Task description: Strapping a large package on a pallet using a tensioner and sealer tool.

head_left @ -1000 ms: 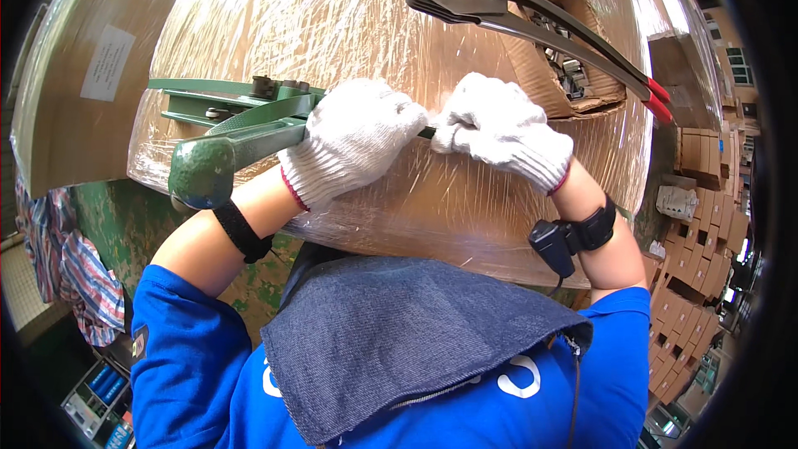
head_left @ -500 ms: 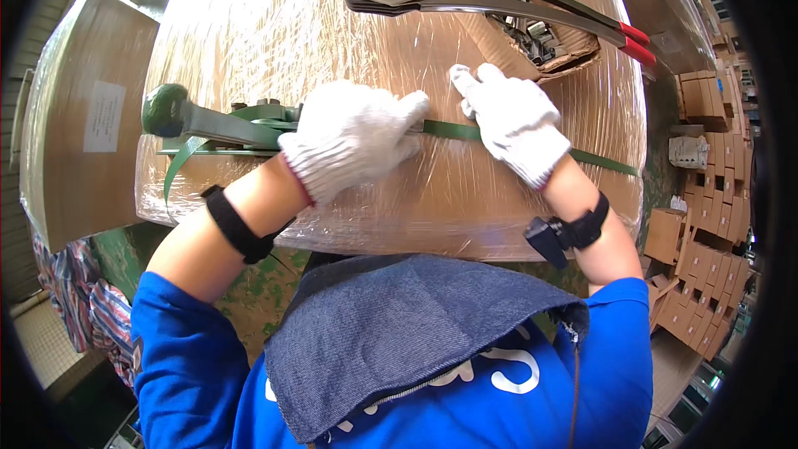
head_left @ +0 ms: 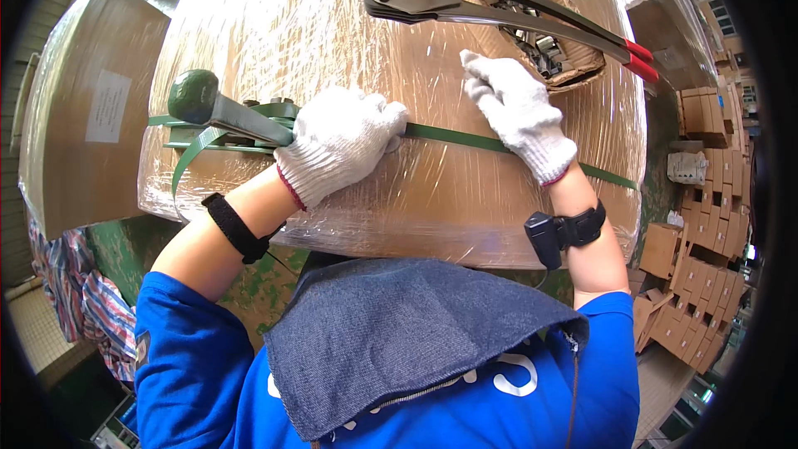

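A green strap (head_left: 457, 136) runs across a wrapped carton load (head_left: 432, 208). My left hand (head_left: 341, 137), in a white knit glove, is closed around the strap beside a green strapping tensioner (head_left: 270, 120). Its palm hides that tool's right end, and whatever else lies inside the fist is hidden. The tensioner's lever, with a round green knob (head_left: 193, 96), points left; a loose strap tail (head_left: 184, 168) hangs below it. My right hand (head_left: 519, 108), gloved too, is open over the strap, fingers stretched toward an open carton of metal seals (head_left: 544, 56), holding nothing visible.
A long-handled crimping tool (head_left: 499, 4) with red grips lies across the seal carton. Tall wrapped cartons (head_left: 91, 108) stand at the left. Stacked brown boxes (head_left: 706, 274) fill the far right. Striped cloth (head_left: 108, 316) lies at lower left.
My left fingers have drawn back leftward along the strap and curled tighter. The right hand has moved slightly away from me, its fingers straighter. The tensioner's knob sits a little higher; the view has shifted slightly.
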`<state>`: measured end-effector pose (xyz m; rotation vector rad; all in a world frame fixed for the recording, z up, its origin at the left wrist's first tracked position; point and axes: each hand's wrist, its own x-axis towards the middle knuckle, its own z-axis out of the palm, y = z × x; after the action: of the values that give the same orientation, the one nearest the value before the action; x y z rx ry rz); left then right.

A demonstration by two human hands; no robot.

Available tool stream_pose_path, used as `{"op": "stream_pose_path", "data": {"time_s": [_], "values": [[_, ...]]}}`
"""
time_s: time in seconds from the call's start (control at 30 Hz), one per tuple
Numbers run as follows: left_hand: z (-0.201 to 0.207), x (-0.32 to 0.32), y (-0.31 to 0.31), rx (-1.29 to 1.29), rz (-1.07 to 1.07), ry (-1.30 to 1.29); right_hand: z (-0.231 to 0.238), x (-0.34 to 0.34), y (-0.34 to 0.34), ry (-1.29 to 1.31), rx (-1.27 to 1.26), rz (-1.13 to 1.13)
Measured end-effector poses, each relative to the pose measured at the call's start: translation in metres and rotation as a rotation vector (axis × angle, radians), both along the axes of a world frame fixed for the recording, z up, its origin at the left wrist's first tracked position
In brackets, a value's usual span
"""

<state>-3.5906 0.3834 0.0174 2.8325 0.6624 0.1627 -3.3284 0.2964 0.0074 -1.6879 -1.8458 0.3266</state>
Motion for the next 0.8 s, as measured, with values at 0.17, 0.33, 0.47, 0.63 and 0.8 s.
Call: {"op": "stream_pose_path", "data": {"time_s": [0.17,0.33,0.47,0.63,0.8], "values": [[0.001,-0.001,-0.001,-0.040,0.019,-0.018,-0.004,0.000,0.001,-0.203,-0.274,0.080],[0.009,-0.001,0.001,-0.187,0.058,-0.063,-0.008,0.000,0.001,0.174,-0.223,-0.115],[0.020,0.011,-0.010,-0.014,0.099,-0.241,0.009,-0.006,-0.001,0.431,-0.150,-0.088],[0.022,0.010,-0.002,-0.004,0.094,-0.049,0.030,-0.002,-0.014,-0.209,0.048,0.103],[0.016,0.007,-0.003,-0.041,0.022,0.121,-0.003,0.013,-0.032,-0.489,0.158,0.095]]}}
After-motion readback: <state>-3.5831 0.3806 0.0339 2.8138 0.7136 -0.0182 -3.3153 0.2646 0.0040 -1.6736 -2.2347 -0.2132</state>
